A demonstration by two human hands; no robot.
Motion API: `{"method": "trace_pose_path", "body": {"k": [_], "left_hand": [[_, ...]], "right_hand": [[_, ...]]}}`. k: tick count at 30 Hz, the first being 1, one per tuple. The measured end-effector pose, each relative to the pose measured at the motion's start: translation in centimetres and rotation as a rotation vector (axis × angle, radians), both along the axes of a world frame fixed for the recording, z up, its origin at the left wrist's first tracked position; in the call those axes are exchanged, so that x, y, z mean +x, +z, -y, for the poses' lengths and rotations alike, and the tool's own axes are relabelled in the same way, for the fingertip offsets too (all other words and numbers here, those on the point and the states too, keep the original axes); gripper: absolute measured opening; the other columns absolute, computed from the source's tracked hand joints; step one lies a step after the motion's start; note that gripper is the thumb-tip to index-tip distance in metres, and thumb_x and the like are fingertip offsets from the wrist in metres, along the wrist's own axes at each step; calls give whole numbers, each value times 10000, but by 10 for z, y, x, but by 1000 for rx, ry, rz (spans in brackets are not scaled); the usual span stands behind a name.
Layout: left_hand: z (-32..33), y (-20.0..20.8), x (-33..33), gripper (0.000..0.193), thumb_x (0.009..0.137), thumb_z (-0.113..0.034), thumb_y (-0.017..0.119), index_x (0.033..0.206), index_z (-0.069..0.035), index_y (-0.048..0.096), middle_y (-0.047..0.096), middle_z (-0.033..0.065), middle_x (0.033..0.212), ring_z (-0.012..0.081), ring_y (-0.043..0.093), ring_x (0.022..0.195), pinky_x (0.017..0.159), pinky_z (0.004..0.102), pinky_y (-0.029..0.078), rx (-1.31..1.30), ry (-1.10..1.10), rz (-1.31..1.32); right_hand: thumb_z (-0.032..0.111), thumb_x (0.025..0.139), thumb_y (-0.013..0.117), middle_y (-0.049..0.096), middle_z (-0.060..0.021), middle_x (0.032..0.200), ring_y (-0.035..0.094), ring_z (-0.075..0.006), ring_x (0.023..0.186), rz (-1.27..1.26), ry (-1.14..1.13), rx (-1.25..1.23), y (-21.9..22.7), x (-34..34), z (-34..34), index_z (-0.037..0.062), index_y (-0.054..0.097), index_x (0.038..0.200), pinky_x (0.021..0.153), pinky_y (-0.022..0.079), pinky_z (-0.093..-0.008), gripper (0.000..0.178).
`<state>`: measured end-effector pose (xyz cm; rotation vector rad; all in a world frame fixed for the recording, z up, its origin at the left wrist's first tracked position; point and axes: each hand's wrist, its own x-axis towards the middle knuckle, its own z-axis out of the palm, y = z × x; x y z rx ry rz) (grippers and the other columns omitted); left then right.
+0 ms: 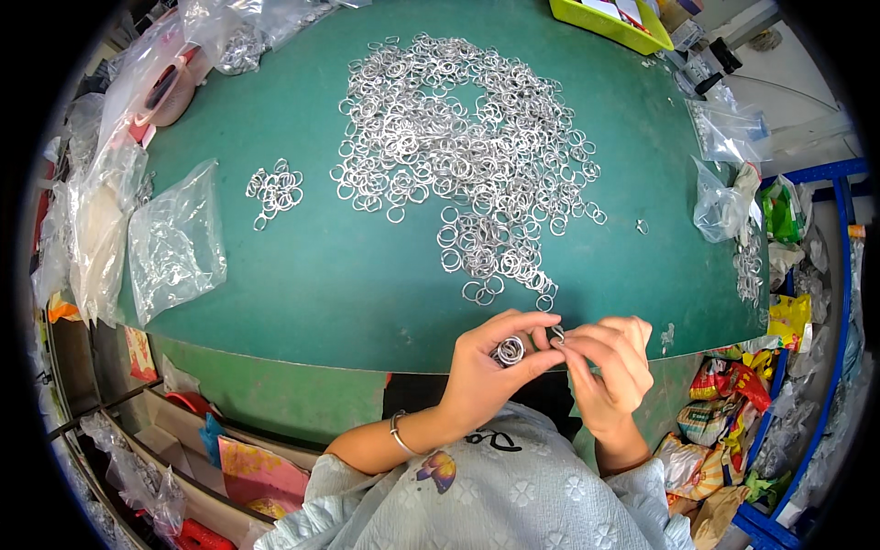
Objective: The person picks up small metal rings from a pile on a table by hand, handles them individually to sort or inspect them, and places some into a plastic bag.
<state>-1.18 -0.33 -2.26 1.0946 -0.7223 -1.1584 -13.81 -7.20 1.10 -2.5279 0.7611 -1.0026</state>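
A big heap of silver metal rings (463, 156) covers the middle and far part of the green table (312, 275). A small separate cluster of rings (274, 192) lies to its left. My left hand (490, 371) is at the table's near edge and holds a small stack of rings (510, 350) between thumb and fingers. My right hand (610, 367) is right beside it, fingertips pinching a single ring (556, 334) against the left hand's fingertips. A bracelet sits on my left wrist.
Clear plastic bags (174, 243) lie at the table's left edge, more bags (724, 197) at the right. A yellow-green tray (610, 23) stands at the far right. Colourful packets fill a blue rack (825, 302) on the right; shelves sit lower left.
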Motion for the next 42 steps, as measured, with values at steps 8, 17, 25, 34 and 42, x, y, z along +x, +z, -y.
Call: {"method": "trace_pose_path", "body": {"k": [8, 17, 25, 34, 42], "left_hand": [[-4, 3, 0, 210, 718, 27, 622, 927, 22, 601, 587, 72, 885, 91, 512, 726, 655, 210, 411, -46, -10, -11], [1, 3, 21, 142, 715, 29, 621, 854, 8, 608, 592, 83, 837, 150, 560, 740, 665, 254, 447, -244, -236, 62], [2, 22, 34, 162, 681, 46, 655, 830, -6, 617, 595, 24, 763, 50, 507, 650, 568, 195, 399, 28, -383, -34], [-3, 14, 25, 248, 722, 31, 630, 967, -4, 608, 610, 16, 823, 24, 478, 654, 597, 170, 402, -22, -294, -237], [-1, 15, 23, 291, 673, 55, 632, 956, -12, 625, 574, 48, 794, 70, 489, 673, 595, 194, 382, -120, -316, -270]], "right_hand": [[-71, 593, 671, 587, -103, 796, 558, -217, 675, 131, 42, 149, 7, 5, -6, -31, 607, 787, 602, 410, -291, 207], [-13, 620, 675, 570, -109, 792, 524, -230, 696, 126, 77, 331, 14, 4, -3, -16, 625, 809, 610, 419, -303, 195], [14, 621, 669, 573, -74, 790, 513, -211, 677, 175, 183, 490, 15, -3, 2, 17, 633, 758, 628, 397, -306, 142], [77, 524, 701, 584, -14, 813, 512, -154, 698, 3, 111, -146, 12, -7, -7, 85, 658, 785, 597, 306, -300, 265], [110, 544, 697, 591, -15, 822, 512, -145, 720, 28, 169, -201, 16, -10, -8, 88, 653, 793, 602, 316, -275, 253]]}}
